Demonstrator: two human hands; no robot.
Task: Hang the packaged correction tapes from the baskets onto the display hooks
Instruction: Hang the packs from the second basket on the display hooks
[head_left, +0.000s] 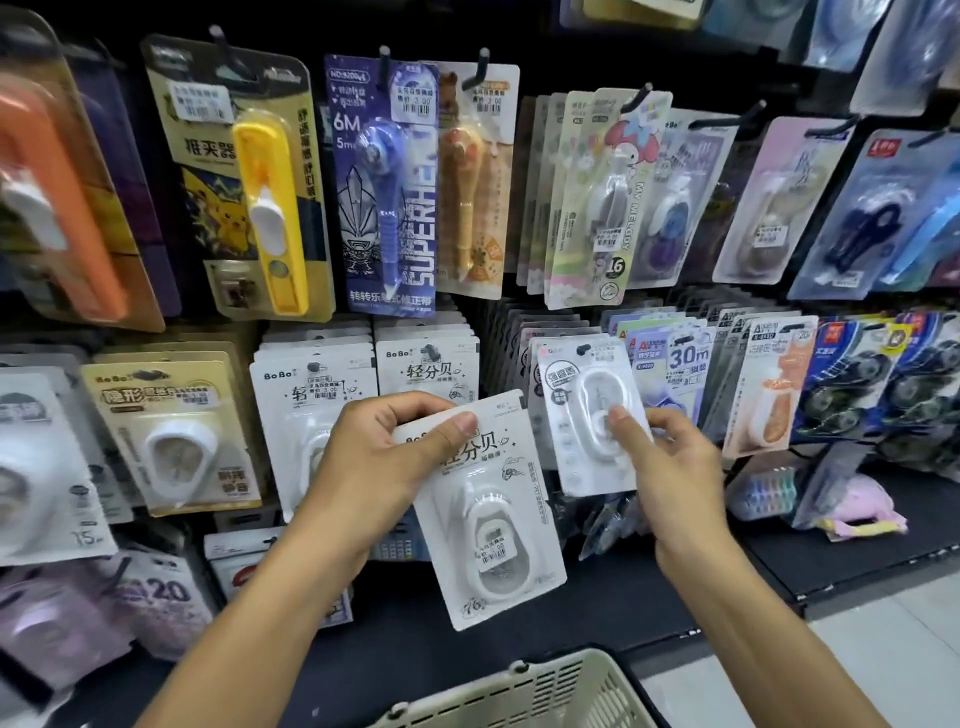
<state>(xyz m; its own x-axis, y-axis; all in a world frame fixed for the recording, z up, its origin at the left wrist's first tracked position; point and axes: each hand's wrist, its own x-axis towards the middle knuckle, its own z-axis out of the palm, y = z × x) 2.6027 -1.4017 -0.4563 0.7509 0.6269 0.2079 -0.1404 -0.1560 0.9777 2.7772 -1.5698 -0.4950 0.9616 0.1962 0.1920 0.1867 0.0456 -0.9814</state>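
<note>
Your left hand (374, 457) pinches a white BoBo correction tape pack (488, 514) by its top edge, thumb across the front of the card and the other fingers (415, 402) curled behind it. The pack hangs tilted below your thumb, clear of any hook. Your right hand (670, 467) pinches a second, smaller white correction tape pack (587, 410) by its lower right, fingertips on the blister, with the card's hang hole above your fingers. The cream basket (545, 696) sits below both wrists.

The matching BoBo packs (426, 364) hang on a hook just behind your left fingers, and that row looks already full, so a careless push could knock the front cards off. Your left thumb appears to cover the area near the hang hole; you may need to shift your grip, and a loose pinch could let the pack drop toward the basket or floor. Handling two packs at once also risks hanging one on the wrong hook.
</note>
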